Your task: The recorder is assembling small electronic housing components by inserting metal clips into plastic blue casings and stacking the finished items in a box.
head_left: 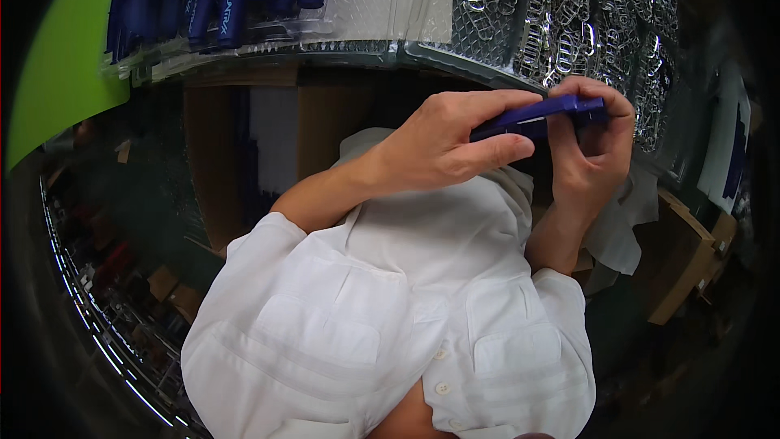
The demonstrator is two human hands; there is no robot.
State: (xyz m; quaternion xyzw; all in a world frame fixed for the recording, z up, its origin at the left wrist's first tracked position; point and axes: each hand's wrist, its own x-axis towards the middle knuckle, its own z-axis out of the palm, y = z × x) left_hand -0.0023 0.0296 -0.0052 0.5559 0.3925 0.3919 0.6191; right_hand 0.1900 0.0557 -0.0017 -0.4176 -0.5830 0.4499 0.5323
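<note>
A long blue plastic piece (561,106), shaped like a handle or casing, is held level in front of my chest. My left hand (455,132) is closed on its left end, thumb along the near side and fingers over the top. At the other end, my right hand (595,146) pinches it between the thumb and curled fingers, and the tip sticks out past the thumb. The inner side of the piece is hidden. Just beyond my right hand lies a heap of shiny metal oval links or clips (569,28) in a clear tray.
Several similar blue plastic pieces (231,0) with white print lie in a clear tray (357,12) at the far left. Next to them is a bright green sheet (69,61). Cardboard boxes (321,118) stand under the table edge, and another box (674,264) is at the right.
</note>
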